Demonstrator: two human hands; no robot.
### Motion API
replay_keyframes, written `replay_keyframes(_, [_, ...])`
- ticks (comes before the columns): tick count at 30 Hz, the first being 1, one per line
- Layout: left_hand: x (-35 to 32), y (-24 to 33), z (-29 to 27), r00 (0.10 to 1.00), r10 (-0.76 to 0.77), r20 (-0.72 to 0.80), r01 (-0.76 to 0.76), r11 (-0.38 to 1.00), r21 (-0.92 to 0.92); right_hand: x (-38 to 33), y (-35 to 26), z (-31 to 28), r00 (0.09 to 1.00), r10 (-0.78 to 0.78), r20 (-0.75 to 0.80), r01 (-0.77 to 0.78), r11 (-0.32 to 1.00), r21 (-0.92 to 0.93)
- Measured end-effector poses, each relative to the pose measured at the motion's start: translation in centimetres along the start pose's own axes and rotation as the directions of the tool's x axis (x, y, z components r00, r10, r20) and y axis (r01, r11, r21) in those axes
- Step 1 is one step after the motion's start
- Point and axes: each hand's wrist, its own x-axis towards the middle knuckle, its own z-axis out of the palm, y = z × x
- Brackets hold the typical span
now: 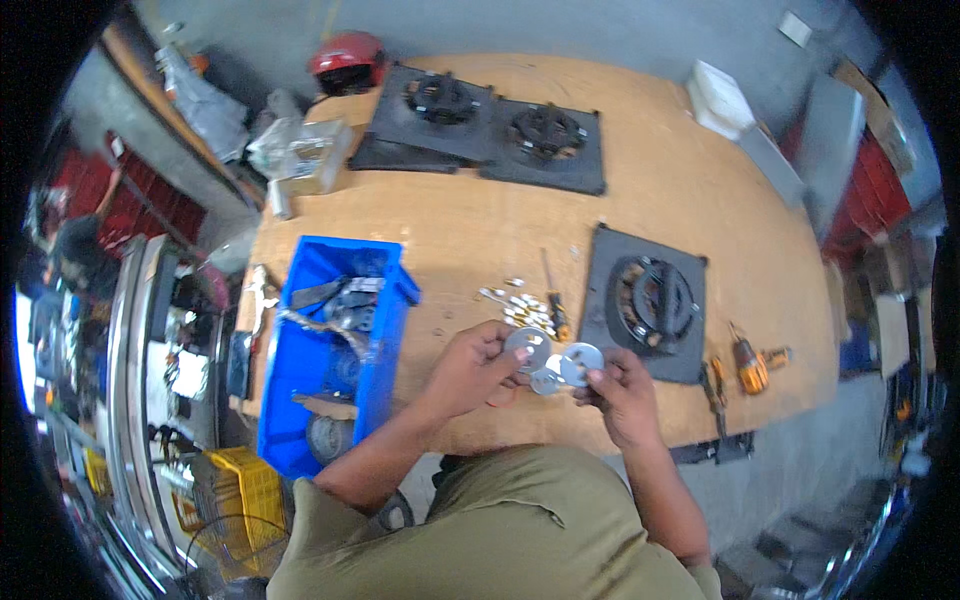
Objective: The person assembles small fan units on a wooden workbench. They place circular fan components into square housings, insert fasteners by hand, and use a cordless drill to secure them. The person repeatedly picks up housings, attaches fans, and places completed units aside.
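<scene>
My left hand (472, 372) pinches a round grey metal disc with holes (529, 347) between thumb and fingers. A similar disc (581, 364) is gripped at its edge by my right hand (622, 392). Between the two, a smaller grey piece with holes (545, 382) shows; whether it joins the discs I cannot tell. Just beyond my hands lies a pile of small white and brass-coloured parts (530, 312) on the wooden table (460, 220). Beside the pile is a screwdriver (557, 312). Right of it rests a black square plate with a round fitting (655, 300).
A blue bin (395, 340) with mixed parts stands on the left. Two more black plates (485, 130) lie at the far side near a red helmet (347, 62). An orange power drill (750, 365) sits at the right; a white box (720, 98) stands far right.
</scene>
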Motion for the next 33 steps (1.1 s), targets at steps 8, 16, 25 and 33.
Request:
replay_keyframes(8, [-2.4, 4.9, -11.5, 0.764, 0.389, -0.515, -0.042, 0.827, 0.561, -0.8, 2.4, -6.0, 0.990, -0.004, -0.139, 0.007, 1.000, 0.017])
replay_keyframes(16, [-1.5, 3.8, -21.6, 0.879, 0.185, -0.439, 0.385, 0.265, 0.884, -1.4, 4.0, -9.8, 0.964, -0.010, -0.265, 0.009, 1.000, -0.006])
replay_keyframes(25, [0.5, 3.5, -18.3, 0.847, 0.408, -0.341, 0.268, 0.227, 0.936, 1.1, 7.5, -8.4, 0.994, 0.015, -0.110, -0.061, 0.905, -0.422])
replay_keyframes(33, [-1.0, -2.6, 0.9, 0.998, 0.013, 0.068, -0.058, 0.678, 0.732, 0.0, 7.1, -6.3, 0.979, 0.096, 0.179, -0.022, 0.927, -0.375])
